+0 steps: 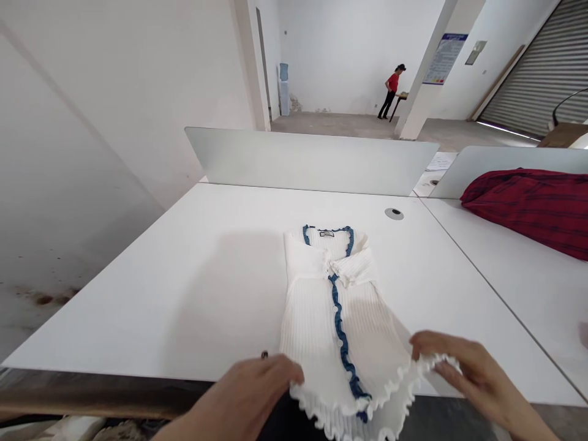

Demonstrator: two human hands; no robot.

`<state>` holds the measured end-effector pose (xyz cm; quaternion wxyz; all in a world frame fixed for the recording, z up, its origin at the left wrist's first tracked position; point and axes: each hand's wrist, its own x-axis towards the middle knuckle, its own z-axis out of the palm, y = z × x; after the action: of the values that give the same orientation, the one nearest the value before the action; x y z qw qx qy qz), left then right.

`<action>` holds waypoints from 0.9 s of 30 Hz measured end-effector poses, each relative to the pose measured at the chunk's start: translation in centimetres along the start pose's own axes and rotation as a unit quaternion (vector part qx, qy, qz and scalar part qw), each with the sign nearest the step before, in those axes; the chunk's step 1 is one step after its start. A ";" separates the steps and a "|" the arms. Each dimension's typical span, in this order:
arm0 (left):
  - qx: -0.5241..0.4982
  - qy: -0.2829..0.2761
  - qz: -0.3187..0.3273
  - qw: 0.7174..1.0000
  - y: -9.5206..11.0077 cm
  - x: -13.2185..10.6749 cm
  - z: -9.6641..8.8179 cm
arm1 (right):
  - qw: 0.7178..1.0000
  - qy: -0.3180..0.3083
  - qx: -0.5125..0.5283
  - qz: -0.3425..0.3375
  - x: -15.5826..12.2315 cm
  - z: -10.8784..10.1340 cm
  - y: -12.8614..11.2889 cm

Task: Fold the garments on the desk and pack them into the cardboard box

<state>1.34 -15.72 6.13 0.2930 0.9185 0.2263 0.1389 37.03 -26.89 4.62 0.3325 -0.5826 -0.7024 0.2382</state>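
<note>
A white ribbed cardigan with blue ruffled trim lies front up on the white table, its collar toward the far side. Its sleeves are folded in across the chest. The frilled hem hangs over the near table edge. My left hand pinches the hem at its left corner. At the right corner, my right hand grips the hem between thumb and fingers and holds it a little raised, so the bottom opening gapes.
The white table ends at a low frosted partition. A cable hole is near the back. Dark red checked cloth lies on the adjoining table at right. A person in a red top stands far off. Fabric is below the left edge.
</note>
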 end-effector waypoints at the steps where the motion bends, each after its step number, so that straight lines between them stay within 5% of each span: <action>1: -0.019 -0.004 -0.039 0.999 0.1 1.3 -1.6 | 1.000 0.018 0.009 0.016 1.5 -0.7 0.2; 7: -0.166 0.088 -0.166 0.968 -3.7 12.2 -8.7 | 0.975 0.150 0.123 0.104 14.9 -3.8 3.3; 12: -0.197 0.115 -0.177 0.957 -6.8 15.8 -8.0 | 0.949 0.100 0.196 0.224 21.9 -1.6 8.4; 15: -0.264 0.094 -0.225 0.933 -8.2 15.3 -5.8 | 0.952 0.071 0.166 0.247 21.8 0.2 10.6; 19: -0.265 0.101 -0.299 0.911 -10.0 15.4 -3.2 | 0.976 0.099 0.074 0.177 19.8 1.1 11.1; 24: -0.124 0.100 -0.287 0.944 -11.2 16.2 -1.4 | 0.977 0.166 -0.076 0.107 18.0 1.7 10.0; 27: -0.077 0.072 -0.236 0.966 -11.3 16.2 -0.7 | 0.974 0.191 -0.048 0.112 17.6 2.3 9.9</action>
<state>11.23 0.91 1.84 0.3700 0.8014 0.4459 0.1484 40.11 -7.53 -0.74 0.4034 -0.7073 -0.5670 0.1242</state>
